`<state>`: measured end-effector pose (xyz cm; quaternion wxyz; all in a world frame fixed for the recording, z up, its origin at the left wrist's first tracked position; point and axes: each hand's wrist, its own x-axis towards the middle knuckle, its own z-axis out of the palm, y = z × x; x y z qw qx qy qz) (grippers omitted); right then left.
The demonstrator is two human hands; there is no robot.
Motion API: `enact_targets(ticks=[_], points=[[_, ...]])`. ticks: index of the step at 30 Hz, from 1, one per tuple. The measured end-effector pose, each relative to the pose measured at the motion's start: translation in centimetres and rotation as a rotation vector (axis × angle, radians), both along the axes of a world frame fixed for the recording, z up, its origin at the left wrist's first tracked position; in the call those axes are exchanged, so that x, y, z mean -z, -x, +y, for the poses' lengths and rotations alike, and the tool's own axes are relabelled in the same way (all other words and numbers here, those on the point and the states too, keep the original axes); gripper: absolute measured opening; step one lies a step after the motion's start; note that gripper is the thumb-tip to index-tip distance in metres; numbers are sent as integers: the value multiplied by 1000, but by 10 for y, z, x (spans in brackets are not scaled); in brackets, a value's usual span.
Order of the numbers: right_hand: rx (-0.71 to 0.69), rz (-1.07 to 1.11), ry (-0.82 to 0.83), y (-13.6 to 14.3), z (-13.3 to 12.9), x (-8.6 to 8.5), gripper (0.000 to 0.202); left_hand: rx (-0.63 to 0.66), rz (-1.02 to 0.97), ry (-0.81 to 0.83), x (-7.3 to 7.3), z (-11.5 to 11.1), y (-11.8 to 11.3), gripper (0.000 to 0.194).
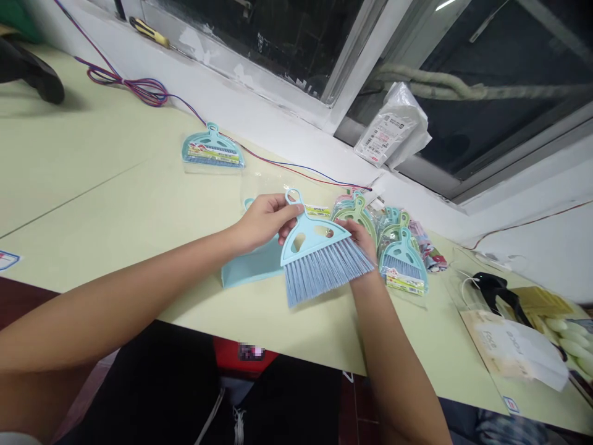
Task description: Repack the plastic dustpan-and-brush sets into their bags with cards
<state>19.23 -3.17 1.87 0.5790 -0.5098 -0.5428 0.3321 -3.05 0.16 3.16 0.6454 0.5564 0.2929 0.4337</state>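
Note:
A light-blue hand brush (317, 240) with grey-blue bristles is raised over the table, bristles pointing down towards me. My left hand (273, 219) pinches it at the neck below its looped handle. Behind its right end is my right hand (361, 240), fingers bent against the back and partly hidden by the brush head. A matching light-blue dustpan (252, 266) lies on the table beneath my left hand, half covered by the hand and brush. Just beyond the brush, a clear plastic bag with a yellow-green label (318, 211) lies flat.
One bagged brush-and-dustpan set (212, 148) lies at the back left. Several more bagged sets (404, 262) in blue, green and pink sit to the right. Red and blue wire (148, 93) runs along the wall. A paper bag (509, 349) lies far right; a screwdriver (151, 33) rests on the sill.

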Motion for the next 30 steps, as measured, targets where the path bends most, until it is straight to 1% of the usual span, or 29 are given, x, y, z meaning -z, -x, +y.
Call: enact_targets(ticks=[1,2,3,4,5,6,8,9,10,12,14,15,17,19,20,21,22,24,25,26,28,30], points=[[67,65,-16,-11,2,0,30,-28,17,-11,0,1,1,31],[137,84,-56,-20,1,-2,28,-49,33,-23,-1,3,2,31],[205,61,-131,-25,-2,-4,26,-65,46,-35,-1,3,3,32],[253,-19,-220,-26,-7,-6,23,-76,57,-50,0,4,4,32],[268,-146,-298,-22,-14,-9,21,-83,65,-65,0,4,4,32],[251,-297,-352,-14,-21,-11,19,-90,69,-80,2,5,4,32],[154,-632,-385,10,-33,-11,16,-102,72,-111,5,4,1,31],[135,-771,-397,22,-37,-9,17,-108,75,-123,8,3,-1,30],[139,-867,-414,34,-39,-7,18,-113,82,-128,10,2,-3,29],[167,-959,-422,50,-40,0,18,-109,102,-122,13,-1,-7,29],[211,-959,-400,55,-39,6,17,-82,150,-134,13,-2,-9,31],[234,-947,-379,54,-38,7,17,-80,197,-172,12,-2,-7,33],[285,-922,-325,48,-37,8,18,-132,377,-324,5,5,4,42],[330,-907,-265,40,-36,5,19,-259,671,-505,-2,18,22,50],[350,-900,-240,36,-36,4,19,-304,856,-543,-4,26,32,52],[369,-895,-222,32,-35,3,19,-323,1038,-534,-6,35,42,52],[384,-892,-212,29,-35,2,19,-312,1194,-503,-6,43,50,52],[401,-895,-202,26,-32,3,18,-157,1410,-419,-5,54,62,49],[402,-899,-197,25,-31,4,18,-56,1462,-379,-3,57,64,48],[400,-903,-192,25,-30,5,17,49,1472,-347,-2,57,63,47],[388,-912,-180,26,-29,8,17,227,1399,-300,0,52,58,46],[362,-922,-176,27,-29,9,17,332,1303,-271,0,45,52,45]])
